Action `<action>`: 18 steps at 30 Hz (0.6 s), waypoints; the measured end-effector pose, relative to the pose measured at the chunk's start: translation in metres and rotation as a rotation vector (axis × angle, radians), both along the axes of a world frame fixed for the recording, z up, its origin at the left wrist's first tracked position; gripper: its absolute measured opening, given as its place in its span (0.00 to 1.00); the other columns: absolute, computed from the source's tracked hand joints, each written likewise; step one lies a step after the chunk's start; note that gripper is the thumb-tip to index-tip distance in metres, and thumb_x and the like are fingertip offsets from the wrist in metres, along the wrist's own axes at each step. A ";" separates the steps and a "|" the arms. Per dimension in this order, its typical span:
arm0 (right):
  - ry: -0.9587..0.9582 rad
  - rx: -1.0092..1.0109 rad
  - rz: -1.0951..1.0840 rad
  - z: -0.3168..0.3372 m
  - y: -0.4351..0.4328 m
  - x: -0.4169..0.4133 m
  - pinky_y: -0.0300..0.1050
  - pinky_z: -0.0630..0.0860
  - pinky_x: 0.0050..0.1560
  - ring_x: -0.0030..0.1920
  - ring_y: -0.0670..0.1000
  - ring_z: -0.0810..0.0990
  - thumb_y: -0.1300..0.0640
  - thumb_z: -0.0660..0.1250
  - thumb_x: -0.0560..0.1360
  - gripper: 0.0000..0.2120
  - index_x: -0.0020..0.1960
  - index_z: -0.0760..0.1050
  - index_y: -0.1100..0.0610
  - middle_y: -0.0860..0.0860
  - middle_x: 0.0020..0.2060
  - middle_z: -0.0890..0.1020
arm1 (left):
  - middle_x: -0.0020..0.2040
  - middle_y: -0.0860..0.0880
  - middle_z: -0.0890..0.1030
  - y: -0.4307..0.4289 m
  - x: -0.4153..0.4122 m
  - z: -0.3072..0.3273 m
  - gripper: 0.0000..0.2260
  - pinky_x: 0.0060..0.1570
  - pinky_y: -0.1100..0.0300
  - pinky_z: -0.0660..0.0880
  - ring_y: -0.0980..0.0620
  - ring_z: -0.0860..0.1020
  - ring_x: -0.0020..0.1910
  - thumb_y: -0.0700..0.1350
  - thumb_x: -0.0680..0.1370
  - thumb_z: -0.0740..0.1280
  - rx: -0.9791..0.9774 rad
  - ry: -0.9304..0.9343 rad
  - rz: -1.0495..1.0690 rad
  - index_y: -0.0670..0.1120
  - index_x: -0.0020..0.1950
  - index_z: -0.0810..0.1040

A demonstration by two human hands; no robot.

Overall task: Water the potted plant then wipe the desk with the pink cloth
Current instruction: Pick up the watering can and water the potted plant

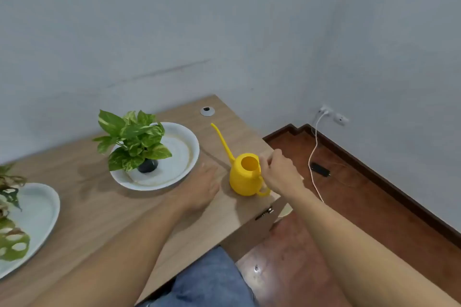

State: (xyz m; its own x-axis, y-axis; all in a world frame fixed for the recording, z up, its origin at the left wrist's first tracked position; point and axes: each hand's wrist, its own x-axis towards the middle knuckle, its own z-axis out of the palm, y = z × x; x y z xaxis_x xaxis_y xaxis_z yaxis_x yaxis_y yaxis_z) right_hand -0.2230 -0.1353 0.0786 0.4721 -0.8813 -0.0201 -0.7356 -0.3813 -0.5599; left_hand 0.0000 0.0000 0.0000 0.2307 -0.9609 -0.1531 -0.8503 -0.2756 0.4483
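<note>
A small potted plant (134,139) with green and yellow leaves stands in a dark pot (147,166) on a white plate (179,157) on the wooden desk (99,207). To the plate's right, a yellow watering can (243,177) sits upright on the desk, near the right edge. Its long spout points to the far left. My right hand (280,173) is at the top of the can's handle with curled fingers; whether it grips is unclear. Between plate and can, my left hand (200,185) lies flat on the desk. No pink cloth is visible.
A second white plate (37,212) with another plant (11,244) sits at the desk's left. A grey cable grommet (207,111) lies near the back edge. On the floor to the right run a white cable (313,154) and a black adapter (320,169).
</note>
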 end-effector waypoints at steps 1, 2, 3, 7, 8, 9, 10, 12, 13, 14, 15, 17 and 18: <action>-0.033 0.003 -0.025 -0.006 0.004 0.001 0.53 0.70 0.45 0.44 0.60 0.80 0.44 0.58 0.88 0.20 0.46 0.73 0.57 0.58 0.41 0.82 | 0.86 0.38 0.65 -0.002 -0.001 -0.011 0.32 0.84 0.50 0.51 0.37 0.60 0.87 0.58 0.88 0.52 -0.021 -0.055 -0.026 0.38 0.85 0.64; -0.036 -0.013 -0.056 -0.013 0.005 -0.002 0.54 0.72 0.46 0.48 0.63 0.82 0.44 0.57 0.88 0.21 0.44 0.72 0.56 0.60 0.44 0.83 | 0.89 0.39 0.59 -0.001 -0.003 -0.020 0.32 0.86 0.49 0.48 0.37 0.54 0.89 0.58 0.89 0.51 -0.019 -0.090 -0.037 0.38 0.87 0.61; -0.035 -0.010 -0.076 -0.025 0.008 -0.004 0.55 0.73 0.48 0.51 0.65 0.82 0.43 0.56 0.88 0.21 0.45 0.73 0.56 0.61 0.46 0.84 | 0.90 0.41 0.54 0.001 -0.004 -0.037 0.32 0.87 0.48 0.44 0.39 0.49 0.90 0.57 0.90 0.51 -0.013 -0.105 -0.025 0.40 0.89 0.56; -0.083 0.041 -0.104 -0.055 0.024 -0.006 0.53 0.67 0.47 0.54 0.65 0.80 0.41 0.52 0.89 0.23 0.50 0.75 0.57 0.61 0.50 0.84 | 0.91 0.50 0.45 0.013 -0.007 -0.083 0.33 0.88 0.45 0.44 0.48 0.43 0.90 0.62 0.88 0.44 -0.080 -0.202 0.022 0.48 0.91 0.48; -0.098 0.042 -0.113 -0.057 0.027 -0.005 0.53 0.67 0.47 0.54 0.65 0.80 0.41 0.51 0.89 0.24 0.48 0.75 0.56 0.60 0.49 0.84 | 0.91 0.51 0.45 0.015 -0.005 -0.085 0.33 0.88 0.46 0.44 0.49 0.43 0.90 0.62 0.88 0.44 -0.096 -0.209 0.030 0.48 0.91 0.48; -0.124 0.037 -0.120 -0.063 0.030 -0.004 0.54 0.69 0.47 0.53 0.65 0.79 0.40 0.51 0.89 0.25 0.47 0.75 0.56 0.59 0.48 0.83 | 0.91 0.51 0.46 0.016 -0.005 -0.086 0.33 0.88 0.47 0.43 0.49 0.43 0.90 0.62 0.88 0.45 -0.104 -0.222 0.020 0.49 0.91 0.48; -0.153 0.040 -0.138 -0.067 0.032 -0.001 0.56 0.71 0.48 0.52 0.64 0.79 0.39 0.50 0.89 0.26 0.47 0.75 0.55 0.58 0.47 0.83 | 0.91 0.51 0.46 0.016 -0.005 -0.085 0.33 0.88 0.47 0.43 0.50 0.44 0.90 0.62 0.88 0.45 -0.105 -0.229 0.010 0.49 0.91 0.48; -0.223 0.053 -0.189 -0.074 0.035 0.004 0.58 0.73 0.50 0.52 0.64 0.79 0.42 0.51 0.89 0.24 0.48 0.75 0.57 0.58 0.47 0.82 | 0.91 0.51 0.47 0.018 -0.004 -0.086 0.33 0.88 0.47 0.44 0.50 0.44 0.90 0.62 0.89 0.46 -0.112 -0.233 0.001 0.49 0.91 0.49; -0.252 0.064 -0.212 -0.076 0.036 0.006 0.58 0.73 0.50 0.51 0.63 0.78 0.44 0.51 0.89 0.23 0.48 0.74 0.57 0.59 0.47 0.81 | 0.92 0.52 0.47 0.019 -0.003 -0.087 0.32 0.88 0.47 0.44 0.51 0.44 0.90 0.61 0.89 0.47 -0.114 -0.239 -0.001 0.49 0.91 0.49; -0.270 0.082 -0.234 -0.077 0.037 0.008 0.56 0.71 0.49 0.50 0.62 0.78 0.46 0.52 0.90 0.21 0.48 0.74 0.57 0.58 0.46 0.81 | 0.92 0.52 0.47 0.021 -0.002 -0.088 0.32 0.88 0.46 0.45 0.51 0.44 0.90 0.61 0.90 0.47 -0.122 -0.242 0.003 0.49 0.91 0.49; -0.282 0.098 -0.255 -0.076 0.038 0.010 0.54 0.69 0.47 0.49 0.61 0.77 0.47 0.51 0.90 0.20 0.47 0.73 0.57 0.57 0.45 0.80 | 0.92 0.52 0.47 0.021 -0.002 -0.088 0.32 0.88 0.46 0.46 0.51 0.44 0.90 0.61 0.90 0.48 -0.130 -0.236 0.003 0.49 0.91 0.49; -0.303 0.128 -0.301 -0.076 0.038 0.013 0.52 0.66 0.46 0.48 0.60 0.77 0.50 0.52 0.89 0.20 0.45 0.72 0.58 0.55 0.42 0.78 | 0.92 0.52 0.46 0.023 -0.002 -0.088 0.32 0.89 0.45 0.46 0.51 0.43 0.90 0.61 0.90 0.47 -0.133 -0.218 0.002 0.49 0.91 0.49; -0.315 0.135 -0.331 -0.076 0.038 0.016 0.52 0.66 0.45 0.47 0.60 0.76 0.51 0.52 0.88 0.20 0.43 0.72 0.58 0.54 0.40 0.77 | 0.92 0.51 0.46 0.023 -0.002 -0.088 0.32 0.89 0.45 0.46 0.52 0.43 0.90 0.62 0.89 0.46 -0.129 -0.205 -0.002 0.49 0.91 0.48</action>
